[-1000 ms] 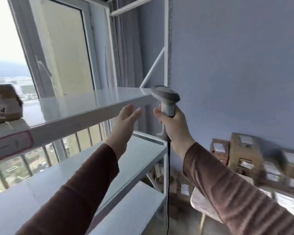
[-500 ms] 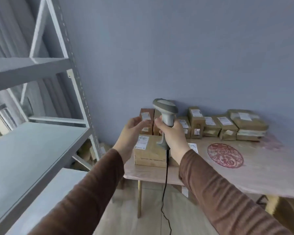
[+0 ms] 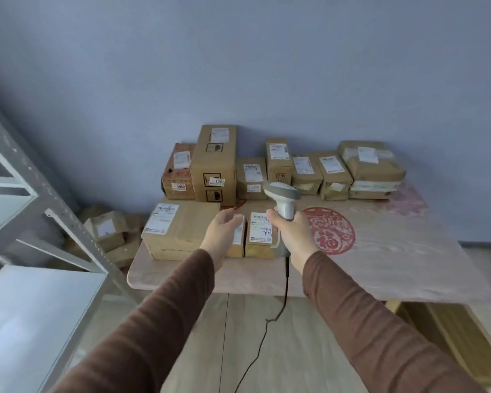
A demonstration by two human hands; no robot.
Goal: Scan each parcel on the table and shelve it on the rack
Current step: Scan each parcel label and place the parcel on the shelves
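Several brown cardboard parcels with white labels stand on a table [image 3: 380, 268] under a pale cloth. A wide flat parcel [image 3: 182, 231] lies at the front left, and two small parcels sit beside it; the right one [image 3: 260, 234] shows its label. A tall parcel [image 3: 216, 163] stands in the back row against the wall. My left hand [image 3: 224, 236] hovers open over the left small parcel, partly hiding it. My right hand [image 3: 289, 234] grips a grey corded barcode scanner [image 3: 282, 198] just right of the small parcels. The white metal rack [image 3: 40, 307] stands at the left.
More parcels [image 3: 108, 231] are piled on the floor between the rack and the table. The scanner's black cable [image 3: 264, 330] hangs down to the wooden floor. A red round emblem [image 3: 330, 229] marks the tablecloth. A blue wall is behind.
My view swung right, from the rack and window to the table of parcels. My left hand left the shelf and now hovers over the front small parcels. The scanner stayed in my right hand.
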